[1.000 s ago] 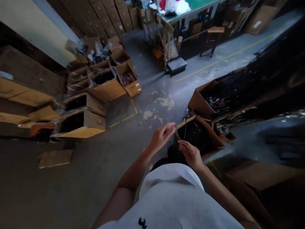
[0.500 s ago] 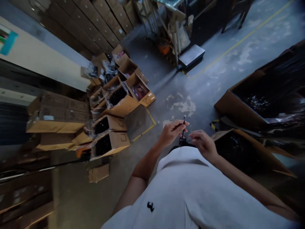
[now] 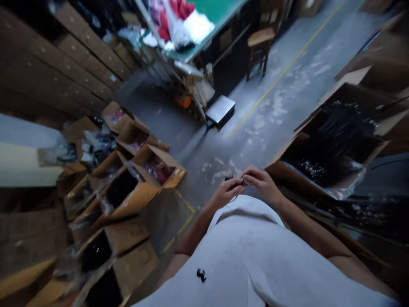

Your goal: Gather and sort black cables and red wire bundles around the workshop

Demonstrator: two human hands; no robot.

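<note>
In front of my white shirt, my left hand [image 3: 227,192] is closed on a thin dark cable [image 3: 243,182]. A small dark bundle with paler ends [image 3: 229,176] shows just above its fingers, and a fine loop hangs below them. My right hand [image 3: 259,181] meets the left at the fingertips, its thumb and finger pinched at the same cable. The fingers cover most of the cable, so its full length is hidden.
Open cartons [image 3: 156,164] with plastic-wrapped goods stand at left. On the right, a large carton [image 3: 290,170] holds dark cable-like pieces. Ahead are a floor scale [image 3: 221,109], a wooden stool [image 3: 261,37] and a green-topped table [image 3: 220,15] with red and white items.
The view has swung. The cable, earlier upright in my left hand with my right hand apart, is now drawn low between both hands, whose fingertips have come together.
</note>
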